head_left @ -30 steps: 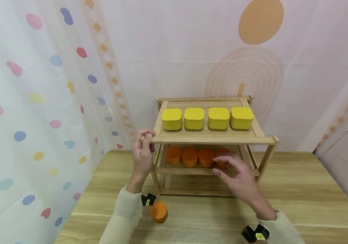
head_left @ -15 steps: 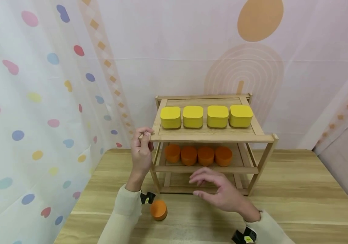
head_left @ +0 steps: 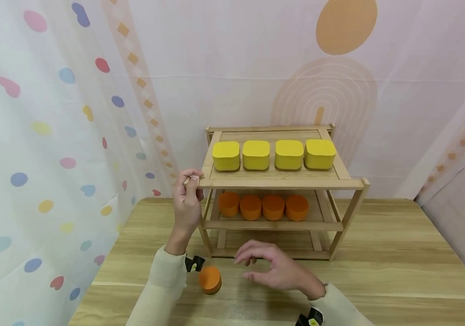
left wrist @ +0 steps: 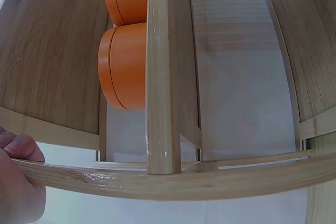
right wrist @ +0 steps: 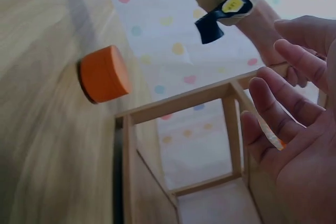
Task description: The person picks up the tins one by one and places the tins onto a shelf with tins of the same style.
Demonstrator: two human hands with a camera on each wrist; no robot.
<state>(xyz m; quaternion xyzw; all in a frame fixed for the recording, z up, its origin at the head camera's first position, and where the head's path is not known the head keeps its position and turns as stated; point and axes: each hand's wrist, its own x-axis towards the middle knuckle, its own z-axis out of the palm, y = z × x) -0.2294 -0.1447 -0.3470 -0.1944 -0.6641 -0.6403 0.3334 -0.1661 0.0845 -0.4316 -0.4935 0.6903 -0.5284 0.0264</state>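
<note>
My left hand (head_left: pixel 187 203) grips the front left corner of the wooden rack's top shelf (head_left: pixel 273 183); the left wrist view shows its fingers (left wrist: pixel 23 148) curled over the wood. Fingers spread and loosely bent, my right hand (head_left: pixel 271 267) hovers over the table before the bottom shelf and holds nothing. To its left, apart from it, a round orange box (head_left: pixel 210 279) stands on the table; the right wrist view has the same orange box (right wrist: pixel 105 74) near the rack's foot. Several orange boxes (head_left: pixel 250 207) line the middle shelf. On the top shelf sits a row of yellow rounded-square boxes (head_left: pixel 256 155).
The bottom shelf (head_left: pixel 269 240) lies just above the wooden table (head_left: pixel 399 262). A patterned curtain (head_left: pixel 224 68) hangs behind the rack and along the left side. Black wrist cameras (head_left: pixel 194 263) are strapped over both cream sleeves (head_left: pixel 161 280).
My right hand has drawn back from the rightmost orange box on the middle shelf and moved down and left towards the orange box on the table. The left hand keeps its grip on the rack.
</note>
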